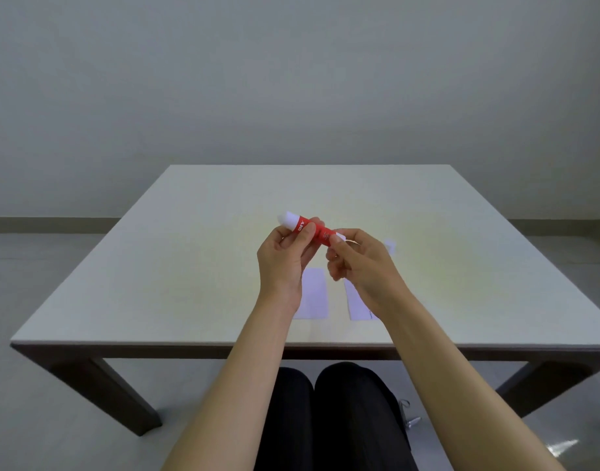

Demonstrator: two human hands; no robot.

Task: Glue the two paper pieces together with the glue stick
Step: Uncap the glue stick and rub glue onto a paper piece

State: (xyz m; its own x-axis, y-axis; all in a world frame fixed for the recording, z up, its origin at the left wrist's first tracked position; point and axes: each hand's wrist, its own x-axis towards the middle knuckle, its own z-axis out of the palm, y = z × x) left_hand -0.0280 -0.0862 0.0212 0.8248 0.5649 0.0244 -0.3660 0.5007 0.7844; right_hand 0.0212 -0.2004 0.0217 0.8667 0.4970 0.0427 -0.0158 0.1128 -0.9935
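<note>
A red glue stick (320, 231) with a white glue tip pointing up-left is held above the table. My left hand (286, 263) grips its red barrel. My right hand (361, 263) pinches the white base end of the stick between thumb and fingers. Two white paper pieces lie flat on the table beneath the hands: the left paper piece (314, 295) and the right paper piece (358, 305), which my right wrist partly hides. A small white cap (390, 245) sits on the table to the right of my right hand.
The pale table (155, 266) has dark legs and a near edge just above my knees. A grey wall and floor lie behind it. A metal chair part shows at the lower right.
</note>
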